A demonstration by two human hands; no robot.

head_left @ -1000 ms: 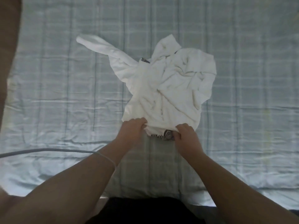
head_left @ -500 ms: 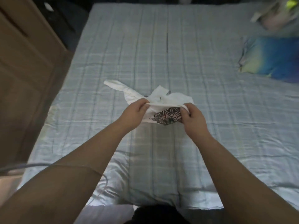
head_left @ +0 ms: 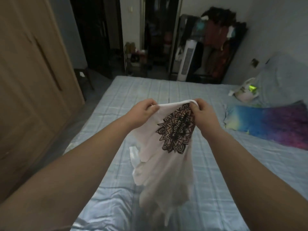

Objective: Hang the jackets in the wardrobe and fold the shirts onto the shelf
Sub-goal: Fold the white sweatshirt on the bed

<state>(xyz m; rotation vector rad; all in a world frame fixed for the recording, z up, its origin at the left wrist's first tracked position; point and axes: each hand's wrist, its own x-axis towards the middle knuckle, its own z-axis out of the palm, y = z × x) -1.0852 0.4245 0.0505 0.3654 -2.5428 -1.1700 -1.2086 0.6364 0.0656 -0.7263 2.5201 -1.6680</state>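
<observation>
Dangling limp, the white black-mandala shirt [head_left: 166, 172] is pinched by left hand [head_left: 143, 112] and right hand [head_left: 203, 112].

The bare left forearm [head_left: 71, 170] and bare right forearm [head_left: 253, 165] show uncovered from wrist to the near edge of the view. The left hand [head_left: 143, 112] and right hand [head_left: 203, 114] are bare too, knuckles rounded, light dim.
</observation>
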